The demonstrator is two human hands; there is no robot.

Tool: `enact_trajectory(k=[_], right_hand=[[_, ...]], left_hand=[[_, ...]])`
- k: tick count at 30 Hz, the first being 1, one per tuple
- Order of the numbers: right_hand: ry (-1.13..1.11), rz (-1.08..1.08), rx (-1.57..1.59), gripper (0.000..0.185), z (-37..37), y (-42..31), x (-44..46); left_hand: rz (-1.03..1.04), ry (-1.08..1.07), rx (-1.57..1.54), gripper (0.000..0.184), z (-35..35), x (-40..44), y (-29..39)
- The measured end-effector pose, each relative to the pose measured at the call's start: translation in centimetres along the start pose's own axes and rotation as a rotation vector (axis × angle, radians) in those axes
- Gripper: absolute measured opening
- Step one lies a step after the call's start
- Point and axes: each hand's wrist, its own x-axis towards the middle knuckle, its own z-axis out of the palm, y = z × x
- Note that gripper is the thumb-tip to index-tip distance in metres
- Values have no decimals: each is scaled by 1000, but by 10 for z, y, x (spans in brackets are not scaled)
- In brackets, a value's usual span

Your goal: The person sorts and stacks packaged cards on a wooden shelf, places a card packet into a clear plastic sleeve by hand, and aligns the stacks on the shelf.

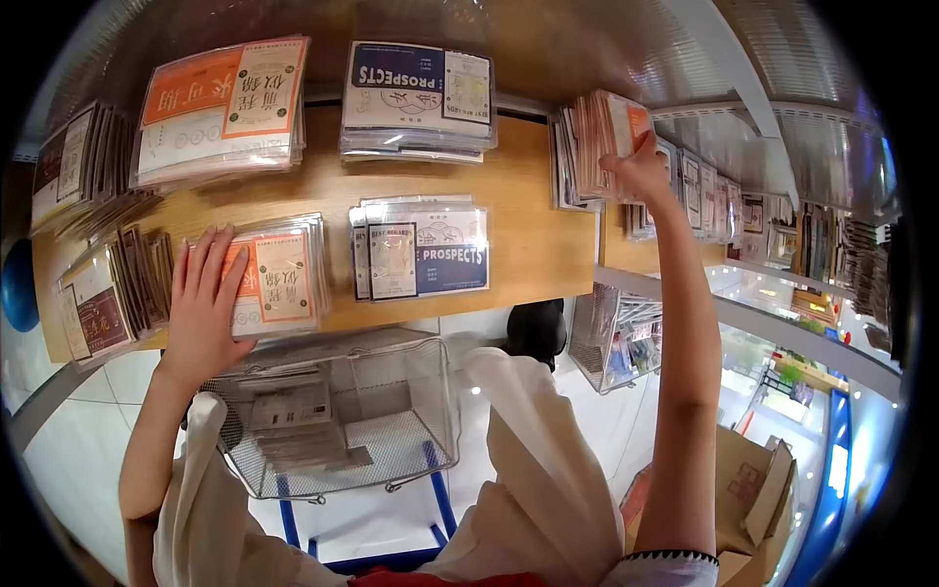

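My left hand (207, 308) lies with its fingers spread on the left part of a stack of orange-and-white packets (279, 279) near the shelf's front edge. At the right, my right hand (641, 171) has its thumb and fingers round the top of a row of upright packets with orange labels (599, 137). Just right of my left hand's stack sit blue-and-white packets (450, 249) marked PROSPECTS. Behind them is a second PROSPECTS stack (419, 98), and a larger orange-and-white stack (220, 108) stands at the back left.
Dark-labelled packets (98, 308) lean at the wooden shelf's (533, 225) left end. Below hangs a wire basket (401, 465) holding packets; another basket (577, 342) is further right. More packets line the right shelf. An open cardboard box (753, 489) sits at the lower right.
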Motion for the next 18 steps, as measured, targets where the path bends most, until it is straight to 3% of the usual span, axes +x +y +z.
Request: enact_trajectory(k=[2,3,5,7,9,11,14,16,18], right_hand=[[49,-30,83,95,-1,3,4],[54,-81,96,80,-9,1,-4],[7,-195,316,75,-5,23,2],[131,-363,671,80,4,40,4],[158,-184,768,86,-15,15,-31],[266,-48,1006,75,-16,-6,-63],[190,-231,1305,83,-18,-38,-110],[69,-327,1259,91,-16,-70,-137],[20,-456,999,101,-37,-134,-167]], left_hand=[[-8,-18,-10,106,-1,-1,0],[-16,-37,-24,107,-4,0,1],[-3,-32,-45,104,-2,-3,-4],[10,-26,-68,104,-4,-3,-5],[33,-2,-83,102,-5,-4,-7],[66,36,-91,100,-2,-7,-10],[136,75,-101,96,4,-17,-14],[185,119,-73,88,4,-22,-13],[234,145,-44,85,4,-27,-11]])
